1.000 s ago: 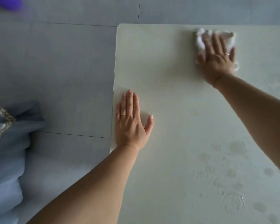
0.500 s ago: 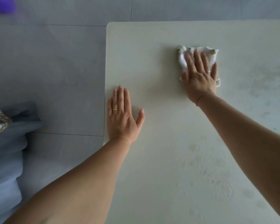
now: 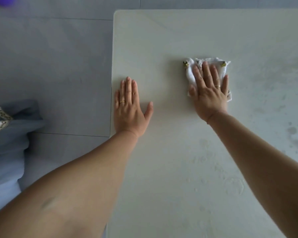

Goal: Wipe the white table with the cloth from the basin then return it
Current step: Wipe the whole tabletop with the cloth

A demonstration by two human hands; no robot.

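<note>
The white table (image 3: 162,35) fills the right two thirds of the view. A folded white cloth (image 3: 190,73) with small gold marks lies flat on it, past the middle. My right hand (image 3: 209,91) presses flat on the cloth, fingers spread, covering most of it. My left hand (image 3: 129,107) rests palm down on the bare tabletop beside the left edge, holding nothing. No basin shows in this view.
Damp spots and rings (image 3: 234,184) mark the table at the lower right and right. Grey floor tiles (image 3: 50,66) lie left of the table. Light blue fabric with a patterned trim (image 3: 5,138) sits at the left. A purple object (image 3: 2,0) shows at the top left corner.
My right hand has dragged the cloth from near the far edge back toward me and a little left. My left hand has stayed flat by the table's left edge.
</note>
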